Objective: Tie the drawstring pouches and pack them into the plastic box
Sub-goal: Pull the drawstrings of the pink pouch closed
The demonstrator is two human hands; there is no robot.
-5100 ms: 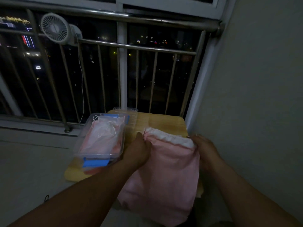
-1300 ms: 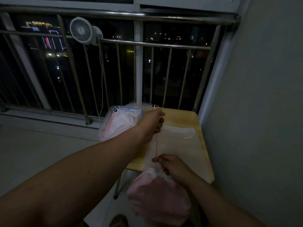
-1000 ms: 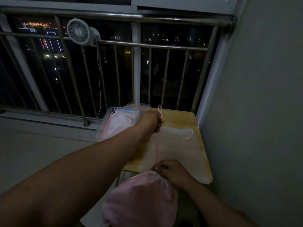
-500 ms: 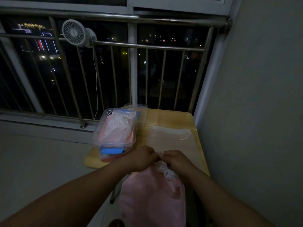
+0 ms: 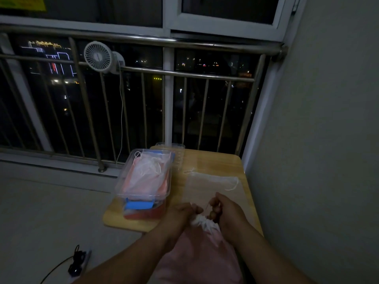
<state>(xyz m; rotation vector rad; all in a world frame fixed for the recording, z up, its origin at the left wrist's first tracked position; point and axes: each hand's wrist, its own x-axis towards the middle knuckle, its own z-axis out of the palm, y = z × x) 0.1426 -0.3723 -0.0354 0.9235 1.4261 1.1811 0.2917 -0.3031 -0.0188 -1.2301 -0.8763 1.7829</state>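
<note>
Both bare forearms reach forward, converging. The left hand (image 5: 181, 215) curls its fingers on the gathered neck of a pink fabric drawstring pouch (image 5: 200, 257); the right hand (image 5: 228, 215) pinches its thin cord (image 5: 207, 207).

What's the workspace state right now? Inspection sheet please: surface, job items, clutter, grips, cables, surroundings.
Surface: wooden table, set in the corner by the railing.
Job's things: plastic box open on the table's left, pouches piled inside; pink pouch held at the near edge, neck gathered; pale pouch lying flat on the table, neck not gathered.
Clutter: clear lid behind the box.
Grips: left hand grips the pink pouch's neck; right hand pinches its drawstring.
Cables: white lead hanging from the fan; black cable on the floor, running to a dark device too dim to identify.
Surroundings: railing, dark window, wall on the right; dim light.
</note>
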